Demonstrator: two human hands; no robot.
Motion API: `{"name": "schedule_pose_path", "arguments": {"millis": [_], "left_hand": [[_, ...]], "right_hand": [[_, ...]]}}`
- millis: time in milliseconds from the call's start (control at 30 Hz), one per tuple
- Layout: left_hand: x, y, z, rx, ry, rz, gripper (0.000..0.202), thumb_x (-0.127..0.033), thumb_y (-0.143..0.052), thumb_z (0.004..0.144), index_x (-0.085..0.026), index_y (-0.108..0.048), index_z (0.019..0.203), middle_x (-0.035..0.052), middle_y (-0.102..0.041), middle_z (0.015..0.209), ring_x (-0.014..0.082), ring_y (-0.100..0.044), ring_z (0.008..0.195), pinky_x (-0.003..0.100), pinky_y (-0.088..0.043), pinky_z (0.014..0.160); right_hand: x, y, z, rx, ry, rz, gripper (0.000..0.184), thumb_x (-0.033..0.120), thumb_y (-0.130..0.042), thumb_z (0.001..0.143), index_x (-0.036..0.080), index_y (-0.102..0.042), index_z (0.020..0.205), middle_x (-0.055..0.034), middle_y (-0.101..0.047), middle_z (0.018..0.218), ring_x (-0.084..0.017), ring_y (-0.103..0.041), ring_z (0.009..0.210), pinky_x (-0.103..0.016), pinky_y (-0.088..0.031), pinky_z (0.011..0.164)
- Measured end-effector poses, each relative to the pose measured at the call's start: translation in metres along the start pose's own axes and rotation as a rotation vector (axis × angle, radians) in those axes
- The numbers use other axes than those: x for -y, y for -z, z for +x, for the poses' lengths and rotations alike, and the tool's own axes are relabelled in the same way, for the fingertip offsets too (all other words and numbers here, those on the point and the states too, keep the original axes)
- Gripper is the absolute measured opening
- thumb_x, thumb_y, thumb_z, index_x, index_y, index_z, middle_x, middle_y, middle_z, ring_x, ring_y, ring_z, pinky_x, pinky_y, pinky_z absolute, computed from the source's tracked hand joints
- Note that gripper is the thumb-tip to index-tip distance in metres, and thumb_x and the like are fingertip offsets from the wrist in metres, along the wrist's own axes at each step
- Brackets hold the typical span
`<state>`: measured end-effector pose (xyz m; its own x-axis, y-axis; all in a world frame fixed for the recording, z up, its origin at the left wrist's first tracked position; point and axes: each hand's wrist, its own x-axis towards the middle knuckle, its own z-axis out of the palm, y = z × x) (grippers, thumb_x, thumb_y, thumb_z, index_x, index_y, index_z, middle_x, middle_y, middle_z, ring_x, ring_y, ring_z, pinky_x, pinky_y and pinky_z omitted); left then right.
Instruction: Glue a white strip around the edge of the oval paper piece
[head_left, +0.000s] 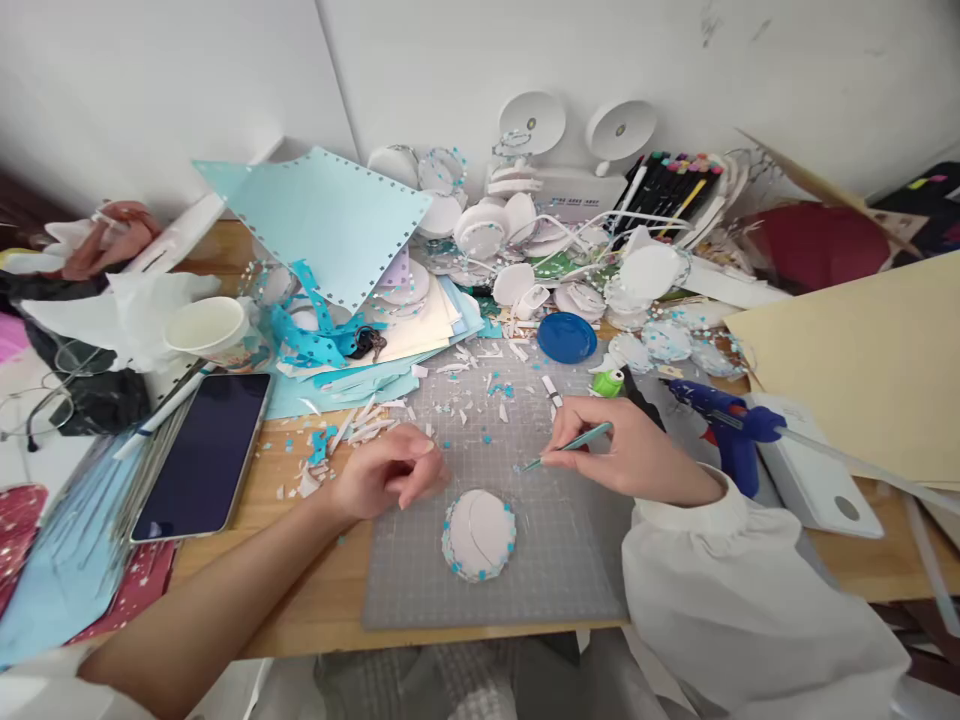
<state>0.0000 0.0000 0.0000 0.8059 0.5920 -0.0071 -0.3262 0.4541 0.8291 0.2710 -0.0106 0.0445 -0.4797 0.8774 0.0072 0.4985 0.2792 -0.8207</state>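
Note:
My right hand point(611, 445) pinches a pair of teal tweezers point(589, 437), pointing left and down over the grey cutting mat point(405, 590). A tiny pale bit shows at the tweezers' tip; whether it is gripped I cannot tell. My left hand point(394, 468) is loosely curled above the mat's left edge, and no object shows in its fingers. Between and below both hands lies a round white disc point(480, 537), its rim dotted with small blue and white paper pieces and a thin curved line across its face. Small blue and white paper scraps point(501, 388) are scattered farther up the mat.
A blue round lid point(567, 338) lies at the mat's back. To the right are a blue glue gun point(724, 425) and a white box point(814, 465). A phone point(206, 455) and a paper cup point(217, 335) sit left. White discs and pens point(667, 195) crowd the back.

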Motion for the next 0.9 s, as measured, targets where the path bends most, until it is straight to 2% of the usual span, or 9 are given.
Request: {"name": "schedule_pose_path", "arguments": {"millis": [233,433,667,900], "left_hand": [[-0.0006,-0.0006,0.0006,0.018,-0.014,-0.005,0.051,-0.039,-0.053,0.083,-0.014,-0.048,0.039,-0.0038,-0.015,0.033,0.0085,-0.02,0.037,0.028,-0.016,0.045],[0.002,-0.0001,-0.0017,-0.003,0.004,0.033,0.051,-0.038,-0.055,0.083,-0.015,-0.049,0.038,-0.0038,-0.018,0.033,0.0085,-0.021,0.037,0.029,-0.017,0.046],[0.0024,-0.0005,-0.0037,-0.097,0.086,0.108,0.053,-0.044,-0.06,0.079,-0.017,-0.05,0.035,-0.0033,-0.017,0.033,0.0093,-0.022,0.037,0.031,-0.018,0.049],[0.0033,0.0022,-0.0043,-0.097,0.091,0.102,0.051,-0.043,-0.06,0.078,-0.017,-0.051,0.035,-0.0036,-0.017,0.033,0.0095,-0.022,0.038,0.031,-0.018,0.05]], "right_hand": [[-0.0056,-0.001,0.0016,-0.005,0.022,-0.001,0.022,0.026,-0.068,0.08,0.02,-0.053,0.066,-0.0006,-0.063,0.068,-0.013,-0.058,0.063,-0.027,-0.043,0.058],[-0.001,0.0013,0.0003,-0.143,0.026,0.058,0.025,0.029,-0.071,0.079,0.021,-0.052,0.065,-0.0011,-0.065,0.07,-0.016,-0.063,0.069,-0.028,-0.046,0.061],[-0.0091,-0.0033,0.0031,-0.047,0.047,-0.037,0.023,0.028,-0.067,0.081,0.02,-0.053,0.065,-0.0014,-0.064,0.067,-0.015,-0.06,0.063,-0.028,-0.045,0.056],[-0.0038,-0.0004,0.0009,-0.102,0.042,-0.006,0.024,0.028,-0.069,0.079,0.021,-0.052,0.064,-0.0011,-0.064,0.068,-0.015,-0.062,0.066,-0.029,-0.046,0.059]]}}
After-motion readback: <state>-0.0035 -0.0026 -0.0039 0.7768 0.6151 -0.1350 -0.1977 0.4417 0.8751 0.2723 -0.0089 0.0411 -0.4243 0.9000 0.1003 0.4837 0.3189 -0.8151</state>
